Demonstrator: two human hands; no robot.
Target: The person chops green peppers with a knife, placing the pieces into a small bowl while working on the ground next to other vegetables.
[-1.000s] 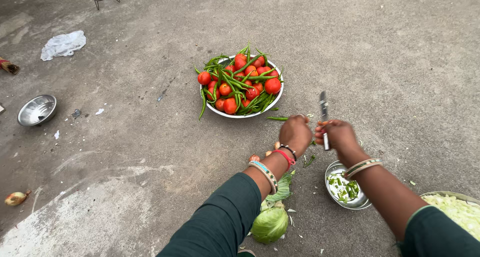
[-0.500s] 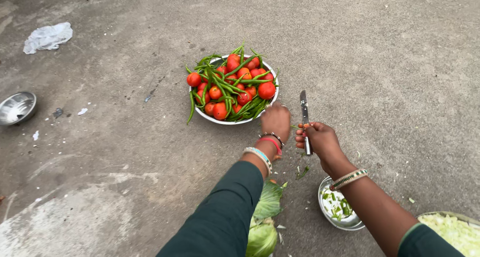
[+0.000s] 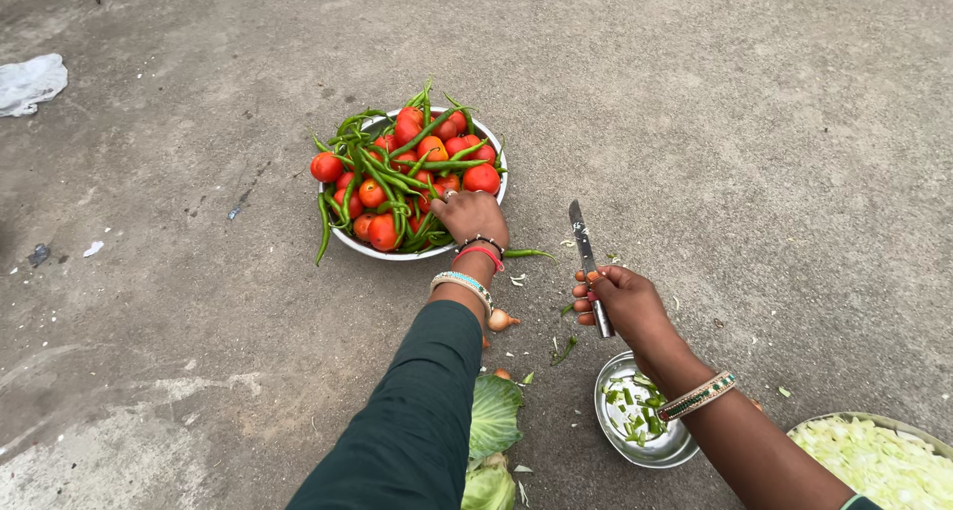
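A steel bowl [image 3: 349, 244] heaped with red tomatoes [image 3: 480, 179] and long green chillies [image 3: 377, 168] sits on the concrete floor. My left hand [image 3: 470, 216] reaches into its near right side, fingers curled among the chillies; whether it grips one is hidden. My right hand [image 3: 621, 302] is shut on a small knife [image 3: 587, 259], blade pointing away, held above the floor to the right of the bowl. One loose green chilli [image 3: 527, 254] lies beside my left wrist.
A small steel bowl [image 3: 667, 453] of chopped green chilli sits under my right forearm. A pan of shredded cabbage [image 3: 879, 456] is at bottom right. A cabbage head [image 3: 489, 428] and a small onion [image 3: 500, 319] lie by my left arm. A white plastic bag [image 3: 30, 81] lies far left.
My left hand has moved from beside the knife forward into the tomato and chilli bowl. The view has shifted right, so the empty steel bowl at the left is out of sight.
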